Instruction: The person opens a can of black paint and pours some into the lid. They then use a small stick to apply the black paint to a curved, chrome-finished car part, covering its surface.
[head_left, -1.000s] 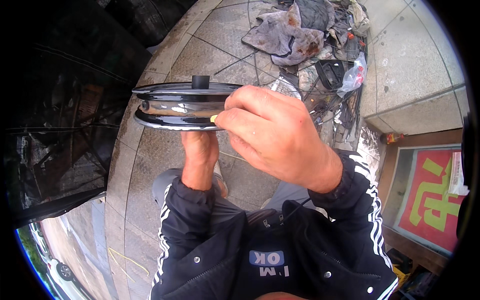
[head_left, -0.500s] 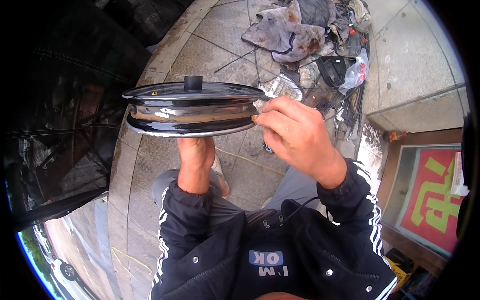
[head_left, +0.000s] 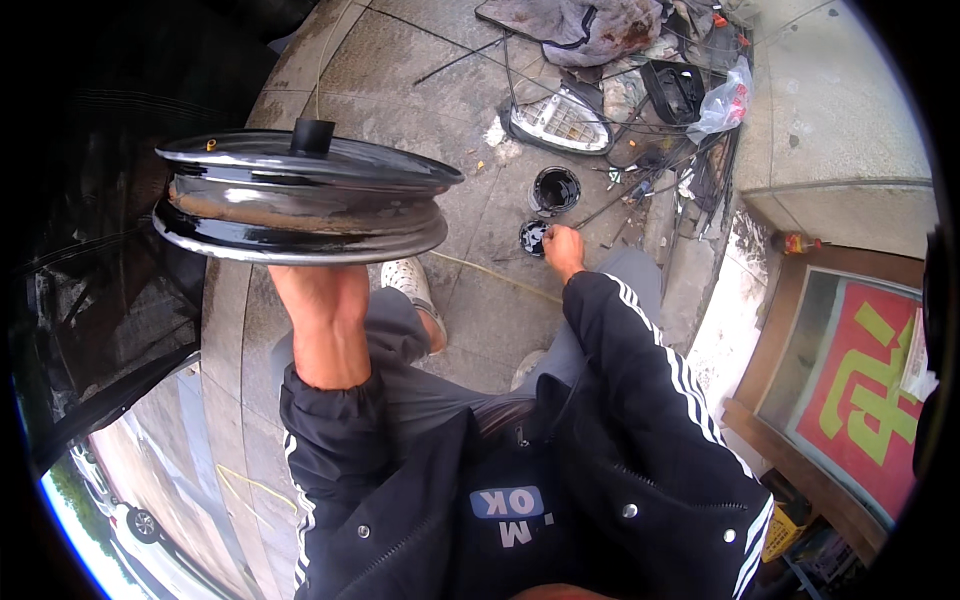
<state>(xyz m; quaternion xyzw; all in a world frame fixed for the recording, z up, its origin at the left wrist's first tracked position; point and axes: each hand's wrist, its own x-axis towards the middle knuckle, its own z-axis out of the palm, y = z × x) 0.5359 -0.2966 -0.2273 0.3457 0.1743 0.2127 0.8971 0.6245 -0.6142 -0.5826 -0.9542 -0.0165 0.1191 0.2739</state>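
A wheel rim [head_left: 300,190] is held up at the left, nearly level, with a dark hub tube [head_left: 312,137] rising from its top. Glossy black coats part of it, while a brown, rusty-looking band shows in its channel. My left hand [head_left: 325,300] supports the rim from underneath; its fingers are hidden behind it. Low near the ground, my right hand [head_left: 565,250] is closed at the edge of a small round container [head_left: 525,246] with black liquid in it. Whatever those fingers pinch is hidden. Just beyond stands a larger black-smeared can [head_left: 548,209].
A white grille-like panel [head_left: 562,122], stained cloth [head_left: 610,30], a clear plastic bag [head_left: 722,105] and tangled cables lie on the paving ahead. A framed red sign [head_left: 860,390] leans at the right. Dark sheeting [head_left: 110,220] hangs at the left.
My right hand has left the wheel's edge and dropped to the small container. My left hand has shifted the wheel leftward and slightly tilted it. Both containers now show.
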